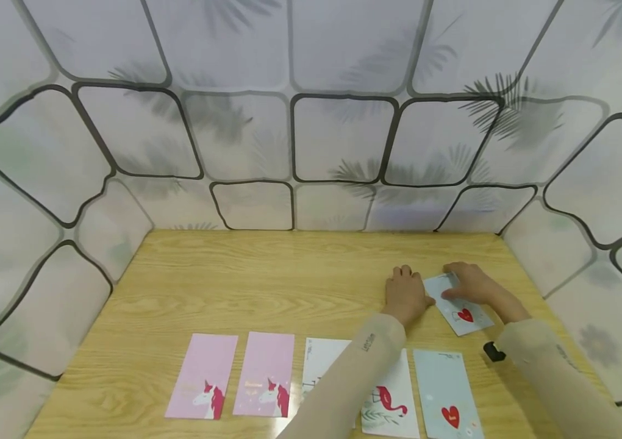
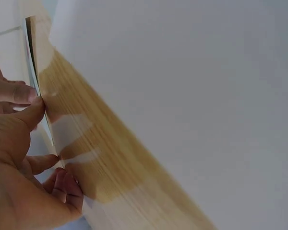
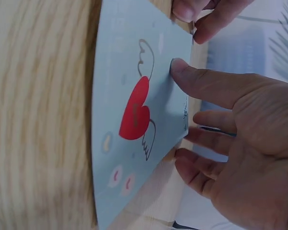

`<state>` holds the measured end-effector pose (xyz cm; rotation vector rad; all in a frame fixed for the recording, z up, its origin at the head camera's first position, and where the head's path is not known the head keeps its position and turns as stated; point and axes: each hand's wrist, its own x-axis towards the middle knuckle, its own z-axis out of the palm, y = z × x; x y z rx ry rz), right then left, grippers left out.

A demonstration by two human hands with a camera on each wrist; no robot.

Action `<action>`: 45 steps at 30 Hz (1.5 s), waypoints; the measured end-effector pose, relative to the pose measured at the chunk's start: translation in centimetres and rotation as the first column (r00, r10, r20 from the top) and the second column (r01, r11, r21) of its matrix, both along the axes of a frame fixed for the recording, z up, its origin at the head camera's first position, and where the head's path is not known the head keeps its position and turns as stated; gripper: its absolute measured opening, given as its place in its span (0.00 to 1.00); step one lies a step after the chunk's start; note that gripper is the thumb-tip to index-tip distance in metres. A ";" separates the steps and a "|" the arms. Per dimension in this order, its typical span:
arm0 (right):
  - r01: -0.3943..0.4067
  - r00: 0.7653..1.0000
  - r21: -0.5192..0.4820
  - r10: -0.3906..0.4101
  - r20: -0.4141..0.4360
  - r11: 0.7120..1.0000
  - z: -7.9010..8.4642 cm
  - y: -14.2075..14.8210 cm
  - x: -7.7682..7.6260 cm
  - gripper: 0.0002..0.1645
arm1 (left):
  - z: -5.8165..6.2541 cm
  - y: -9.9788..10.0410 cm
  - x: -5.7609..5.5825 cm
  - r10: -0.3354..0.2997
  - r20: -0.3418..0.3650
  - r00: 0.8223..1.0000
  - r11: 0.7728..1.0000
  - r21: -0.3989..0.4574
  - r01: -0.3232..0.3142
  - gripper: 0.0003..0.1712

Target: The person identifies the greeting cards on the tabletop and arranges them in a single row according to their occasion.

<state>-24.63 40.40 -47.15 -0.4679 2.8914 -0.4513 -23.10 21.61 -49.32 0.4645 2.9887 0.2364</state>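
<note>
A pale blue card with a winged red heart lies at the right of the table. My right hand pinches its far edge, the thumb on the printed face and the fingers behind the edge, as the right wrist view shows. On the other side, my left hand has its thumb at the card's left edge, while its fingers rest on the wood. In the left wrist view the card appears as a thin strip, seen edge-on beside the left thumb. The card's near end looks slightly raised in the right wrist view.
Along the front of the wooden table lie two pink unicorn cards, a white card partly under my left sleeve, a flamingo card and another pale blue heart card. Patterned fabric walls enclose the table.
</note>
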 end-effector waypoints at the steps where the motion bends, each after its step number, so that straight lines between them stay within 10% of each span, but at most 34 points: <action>1: -0.004 1.000 -0.003 0.004 -0.006 1.000 0.0 -0.1 0.0 0.41 | -0.1 0.1 -0.1 0.003 0.004 1.000 1.000 -0.004 -0.003 0.37; 14: -0.004 0.995 -0.113 -0.007 -0.100 0.994 -0.1 -0.3 -0.3 0.22 | 0.1 0.3 -0.2 -0.042 -0.027 0.999 0.999 0.014 0.043 0.32; 20: 0.104 0.983 -0.193 -0.131 -0.131 0.976 0.2 -0.5 -0.1 0.05 | 0.5 -0.7 -0.3 -0.071 -0.032 0.997 0.976 0.202 0.076 0.14; 27: 0.076 0.981 -0.193 -0.108 -0.160 0.978 3.1 -0.6 1.0 0.03 | 1.2 -1.5 -0.6 -0.073 0.134 0.988 0.759 0.650 -0.032 0.08; 36: 0.155 0.978 -0.285 -0.187 -0.090 0.946 5.8 1.9 3.3 0.17 | 3.5 -2.3 0.4 -0.160 0.265 0.951 0.455 0.874 -0.167 0.08; 45: 0.278 0.960 -0.464 -0.263 0.098 0.841 6.3 3.4 6.0 0.24 | 4.9 -2.3 1.9 -0.248 0.336 0.908 0.318 0.914 -0.252 0.06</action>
